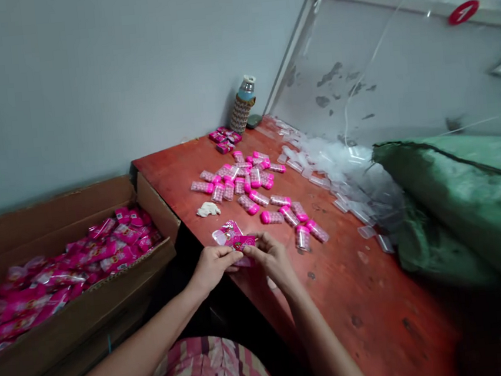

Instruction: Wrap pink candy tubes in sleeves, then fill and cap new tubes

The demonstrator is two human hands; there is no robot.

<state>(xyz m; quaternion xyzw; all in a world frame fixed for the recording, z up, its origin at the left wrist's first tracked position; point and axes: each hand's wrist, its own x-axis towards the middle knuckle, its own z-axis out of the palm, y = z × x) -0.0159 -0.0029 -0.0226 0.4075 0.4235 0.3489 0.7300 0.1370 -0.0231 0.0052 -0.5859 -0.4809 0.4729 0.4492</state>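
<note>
Pinching a pink wrapper [247, 241] between left hand [217, 263] and right hand [271, 255].

Bottle [243, 105] in knit sleeve [240, 115], upright near wall [89, 79] — red disc [464, 12], upper right.

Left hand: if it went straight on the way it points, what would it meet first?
Beyond the pink wrapper it pinches, the left hand would probably meet the right hand, fingers first; exact depth is unclear.

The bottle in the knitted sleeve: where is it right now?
Head view, top centre: the bottle stands at the red table's far end, beside the wall.
</note>
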